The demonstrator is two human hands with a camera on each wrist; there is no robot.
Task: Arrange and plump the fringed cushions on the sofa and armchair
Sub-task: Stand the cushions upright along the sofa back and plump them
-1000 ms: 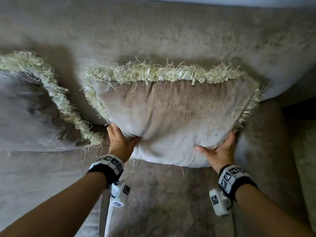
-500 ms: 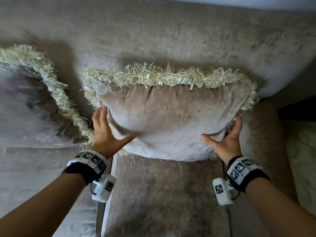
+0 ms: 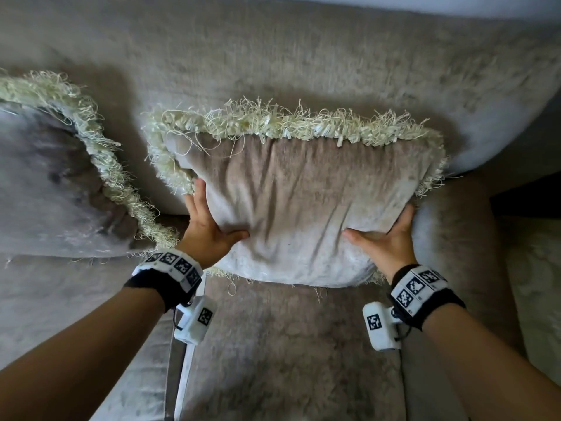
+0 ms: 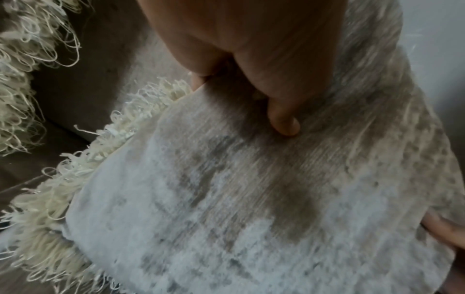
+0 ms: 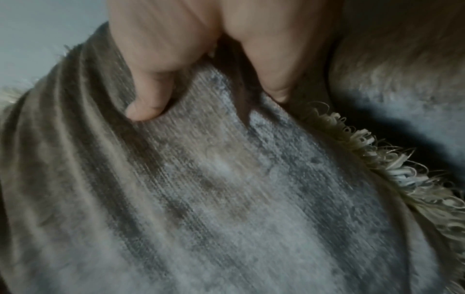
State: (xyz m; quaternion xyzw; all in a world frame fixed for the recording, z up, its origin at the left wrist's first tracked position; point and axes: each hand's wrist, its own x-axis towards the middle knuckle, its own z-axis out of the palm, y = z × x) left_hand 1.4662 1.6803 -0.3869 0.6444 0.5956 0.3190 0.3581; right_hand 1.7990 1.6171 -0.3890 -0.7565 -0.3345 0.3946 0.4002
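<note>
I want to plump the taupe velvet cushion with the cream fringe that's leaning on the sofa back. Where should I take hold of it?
Probably by its two side edges, low down, one hand from each side. The taupe velvet cushion stands wide against the sofa back, its sides free. The left hand and right hand already grip there, thumbs dented into the front, fingers behind.
</note>
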